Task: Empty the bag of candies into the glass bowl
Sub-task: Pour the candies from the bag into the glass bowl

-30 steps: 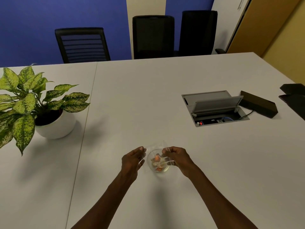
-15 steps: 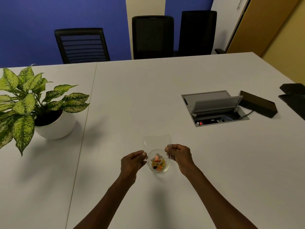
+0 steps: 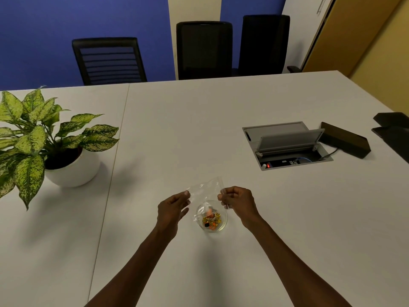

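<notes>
Up went the bag [image 3: 204, 189] since a moment ago, lifted higher off the glass bowl [image 3: 212, 216] and now looking empty, with the candies [image 3: 212, 219] heaped inside the glass. Over at the table's [image 3: 199, 129] left edge the potted plant [image 3: 37, 138] sat just where it had been. Next came the left hand [image 3: 172, 207], fingers pinched on the bag's left edge. The bag hung stretched between both hands, long axis running side to side, directly above the bowl, near the table's front edge. Its lower corner drooped toward the candies; whether it touched them was hard to tell. The right hand [image 3: 238, 201] was closed tight on the right edge, holding it a touch higher. Both hands stood about equally near. Pouring looked done; the bag only needed carrying clear.
</notes>
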The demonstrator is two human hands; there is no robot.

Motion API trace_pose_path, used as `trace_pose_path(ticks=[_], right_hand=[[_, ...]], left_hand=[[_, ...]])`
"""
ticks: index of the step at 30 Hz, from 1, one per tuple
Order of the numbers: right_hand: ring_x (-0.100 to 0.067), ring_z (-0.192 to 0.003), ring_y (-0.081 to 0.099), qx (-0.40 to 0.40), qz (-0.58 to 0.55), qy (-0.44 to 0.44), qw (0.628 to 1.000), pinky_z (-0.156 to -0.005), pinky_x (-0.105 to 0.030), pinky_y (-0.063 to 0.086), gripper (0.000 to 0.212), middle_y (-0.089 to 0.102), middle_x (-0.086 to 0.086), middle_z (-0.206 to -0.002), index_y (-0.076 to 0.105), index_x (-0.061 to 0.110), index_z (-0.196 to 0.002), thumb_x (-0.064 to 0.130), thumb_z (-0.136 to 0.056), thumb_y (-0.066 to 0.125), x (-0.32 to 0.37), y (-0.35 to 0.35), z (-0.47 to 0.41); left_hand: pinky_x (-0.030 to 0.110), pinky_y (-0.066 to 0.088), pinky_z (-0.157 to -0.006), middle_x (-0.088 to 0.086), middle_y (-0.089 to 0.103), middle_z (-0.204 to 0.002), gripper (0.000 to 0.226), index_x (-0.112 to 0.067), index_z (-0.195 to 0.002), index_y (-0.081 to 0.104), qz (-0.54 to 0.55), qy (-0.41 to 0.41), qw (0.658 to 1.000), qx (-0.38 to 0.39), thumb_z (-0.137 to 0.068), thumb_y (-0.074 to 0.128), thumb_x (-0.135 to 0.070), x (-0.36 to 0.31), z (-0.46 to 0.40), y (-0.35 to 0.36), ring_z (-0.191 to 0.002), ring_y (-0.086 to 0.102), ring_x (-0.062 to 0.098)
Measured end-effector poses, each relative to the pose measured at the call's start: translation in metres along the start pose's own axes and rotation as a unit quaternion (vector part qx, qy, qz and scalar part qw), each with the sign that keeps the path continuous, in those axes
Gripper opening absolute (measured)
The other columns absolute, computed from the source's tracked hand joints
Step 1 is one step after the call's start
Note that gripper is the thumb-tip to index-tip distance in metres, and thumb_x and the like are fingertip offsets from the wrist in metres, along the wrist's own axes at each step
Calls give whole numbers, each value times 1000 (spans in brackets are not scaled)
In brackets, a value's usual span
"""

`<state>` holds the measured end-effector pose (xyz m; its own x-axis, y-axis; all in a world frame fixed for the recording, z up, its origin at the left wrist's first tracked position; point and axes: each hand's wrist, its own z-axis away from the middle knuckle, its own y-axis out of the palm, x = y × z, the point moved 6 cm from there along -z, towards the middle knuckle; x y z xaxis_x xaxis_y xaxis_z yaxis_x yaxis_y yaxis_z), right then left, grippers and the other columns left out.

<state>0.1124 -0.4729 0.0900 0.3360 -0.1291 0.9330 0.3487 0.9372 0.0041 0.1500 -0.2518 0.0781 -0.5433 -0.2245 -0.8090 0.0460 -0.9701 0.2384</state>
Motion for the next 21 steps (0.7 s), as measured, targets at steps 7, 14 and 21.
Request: trace_pose_path(ticks=[7,14,21], right_hand=[[-25,-86,67,81,-182,50,979,-82,-37,52,59,71,-19,-103,54,13,-123,11,-71,83,0,25,4],[-24,-90,73,57,-42,5,997,-80,-35,58,49,78,-12,-93,58,8,-118,2,-74,79,-1,37,13],[-21,-91,73,59,4,-39,997,-83,-34,58,44,78,-8,-95,60,13,-118,7,-77,78,19,37,11]], left_hand=[[38,45,-99,3,73,-105,18,-11,-105,69,142,-61,988,-10,-89,65,-16,-2,4,17,-106,62,19],[38,43,-101,0,72,-105,13,-14,-100,70,189,-68,980,-3,-88,65,-18,-3,6,22,-109,60,18],[31,49,-89,7,70,-114,16,-11,-105,70,228,-70,971,7,-90,64,-17,2,9,13,-110,63,19]])
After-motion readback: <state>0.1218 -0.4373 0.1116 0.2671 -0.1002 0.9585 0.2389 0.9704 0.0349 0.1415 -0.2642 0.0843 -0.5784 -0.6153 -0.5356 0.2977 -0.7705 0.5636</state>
